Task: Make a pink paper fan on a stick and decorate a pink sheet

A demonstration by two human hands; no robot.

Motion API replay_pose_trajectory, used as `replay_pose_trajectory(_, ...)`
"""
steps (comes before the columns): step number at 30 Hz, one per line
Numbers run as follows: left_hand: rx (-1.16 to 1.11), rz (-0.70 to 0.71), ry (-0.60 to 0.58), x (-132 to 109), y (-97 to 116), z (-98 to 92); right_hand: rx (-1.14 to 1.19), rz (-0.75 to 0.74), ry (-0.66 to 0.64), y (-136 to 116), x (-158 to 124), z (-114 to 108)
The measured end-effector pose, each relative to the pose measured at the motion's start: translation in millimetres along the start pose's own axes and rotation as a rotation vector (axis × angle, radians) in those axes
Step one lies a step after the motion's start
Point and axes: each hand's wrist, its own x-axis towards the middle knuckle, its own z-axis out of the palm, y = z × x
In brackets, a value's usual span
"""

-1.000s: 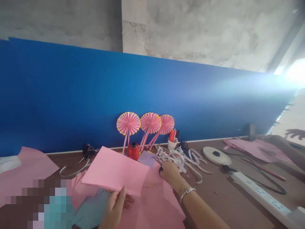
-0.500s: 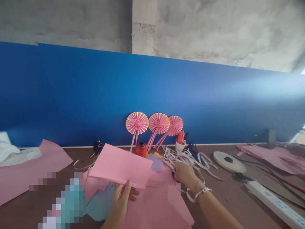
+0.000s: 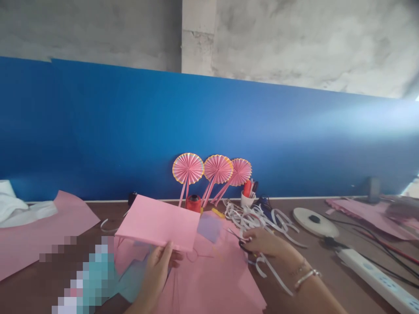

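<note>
My left hand [image 3: 160, 264] pinches the near edge of a folded pink paper piece [image 3: 159, 222], thumb on top, holding it tilted above the table. My right hand [image 3: 263, 242] is closed around a pair of scissors [image 3: 245, 247] with dark handles; the blades point away to the left, apart from the folded piece. Below both hands lie large pink paper sheets [image 3: 216, 283], with a small lilac paper piece [image 3: 209, 226] and a thin curled strand [image 3: 196, 256] on top. Blue-grey paper [image 3: 132, 279] lies beside my left wrist.
Three pleated pink paper rosettes [image 3: 188, 168] lean against the blue partition [image 3: 131, 131]. Before them stand a red tape roll [image 3: 194, 203] and a white pen cup [image 3: 248, 200]. White strips [image 3: 242, 216] tangle near my right hand. A power strip [image 3: 376, 274] and cables lie right.
My left hand has drawn the folded pink paper left and slightly nearer. My right hand has shifted a little right and nearer with the scissors, uncovering more of their handles.
</note>
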Motion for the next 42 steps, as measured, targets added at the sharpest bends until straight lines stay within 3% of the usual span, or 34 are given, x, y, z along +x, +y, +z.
replay_pose_trajectory(5,-0.004,0.005,0.03,2.7,1.3,-1.4,0.108,0.01,0.052,-13.4,-5.3,7.3)
replay_pose_trajectory(7,0.003,0.012,0.023,3.4,2.4,-2.0,0.247,0.007,-0.082,-24.6,-6.7,21.7)
replay_pose_trajectory(11,-0.009,0.006,0.01,2.4,6.6,-2.0,0.421,-0.144,-0.502,-42.2,-11.0,53.8)
replay_pose_trajectory(14,-0.002,-0.007,-0.008,0.6,9.5,-1.1,0.544,-0.217,-0.605,-44.4,-14.5,67.9)
replay_pose_trajectory(26,0.073,-0.03,-0.177,-6.9,13.5,0.6,0.576,-0.319,-0.678,-34.9,-18.7,76.9)
replay_pose_trajectory(42,0.09,-0.037,-0.199,-8.8,14.4,1.0,0.545,-0.331,-0.683,-34.6,-19.1,79.9)
